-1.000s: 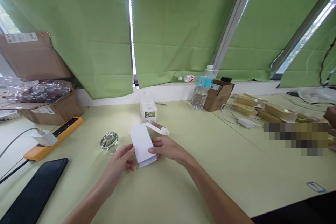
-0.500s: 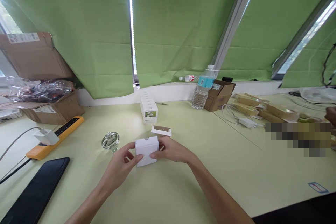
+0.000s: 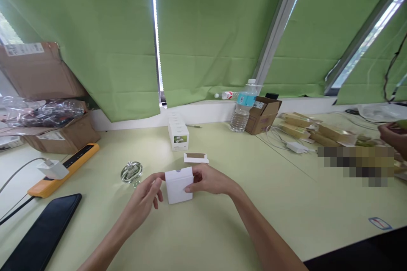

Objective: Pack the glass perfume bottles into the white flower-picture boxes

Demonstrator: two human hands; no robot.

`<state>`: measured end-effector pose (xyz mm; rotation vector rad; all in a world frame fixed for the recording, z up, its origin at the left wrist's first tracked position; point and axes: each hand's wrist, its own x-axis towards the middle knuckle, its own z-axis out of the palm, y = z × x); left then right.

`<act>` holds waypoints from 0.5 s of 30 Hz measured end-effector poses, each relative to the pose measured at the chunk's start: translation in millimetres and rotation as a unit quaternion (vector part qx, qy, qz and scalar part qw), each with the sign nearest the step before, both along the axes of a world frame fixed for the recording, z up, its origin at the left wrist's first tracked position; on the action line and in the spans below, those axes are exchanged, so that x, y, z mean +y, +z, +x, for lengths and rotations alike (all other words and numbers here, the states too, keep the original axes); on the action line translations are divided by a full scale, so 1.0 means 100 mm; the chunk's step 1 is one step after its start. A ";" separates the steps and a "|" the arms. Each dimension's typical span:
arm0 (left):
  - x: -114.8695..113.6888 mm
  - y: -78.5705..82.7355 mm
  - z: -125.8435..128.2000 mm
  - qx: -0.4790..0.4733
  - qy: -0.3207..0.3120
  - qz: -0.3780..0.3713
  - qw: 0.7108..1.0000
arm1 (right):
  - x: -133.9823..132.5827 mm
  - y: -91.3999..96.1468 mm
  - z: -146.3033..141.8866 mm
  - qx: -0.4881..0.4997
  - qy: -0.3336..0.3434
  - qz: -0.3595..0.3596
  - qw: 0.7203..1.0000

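Note:
A small white carton (image 3: pixel 179 184) stands on the pale table (image 3: pixel 222 228) between my hands. My right hand (image 3: pixel 208 180) grips its right side, fingers curled round it. My left hand (image 3: pixel 144 199) rests against its left side, fingertips touching the box. A small white and brown cardboard insert (image 3: pixel 196 158) lies just behind the carton. A clear glass bottle (image 3: pixel 131 172) lies to the left of my left hand.
A row of white printed boxes (image 3: pixel 178 134) stands behind. A black phone (image 3: pixel 44 230), orange power strip (image 3: pixel 63 169) with a white charger (image 3: pixel 52 168), cardboard boxes (image 3: pixel 57 133), a water bottle (image 3: pixel 241 108) and another person's hand (image 3: pixel 394 135) at far right.
The flat white card in my hands has been folded into a closed upright carton. The insert now lies flat behind it. My hands stayed in the same spot.

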<state>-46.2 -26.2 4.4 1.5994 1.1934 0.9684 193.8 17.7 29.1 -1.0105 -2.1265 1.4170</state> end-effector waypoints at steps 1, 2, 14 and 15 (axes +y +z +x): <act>0.02 0.00 0.00 0.001 0.018 0.010 1.000 | 0.00 0.01 0.02 -0.004 0.005 -0.003 1.000; 0.03 0.00 -0.01 0.010 0.035 0.020 0.999 | 0.00 0.01 0.04 -0.008 0.010 -0.007 1.000; 0.59 0.02 0.25 0.139 -0.032 0.174 0.974 | 0.02 0.05 0.16 -0.017 0.024 -0.014 0.999; 0.65 0.01 0.30 0.133 -0.055 0.176 0.974 | 0.02 0.06 0.17 -0.015 0.025 -0.019 0.999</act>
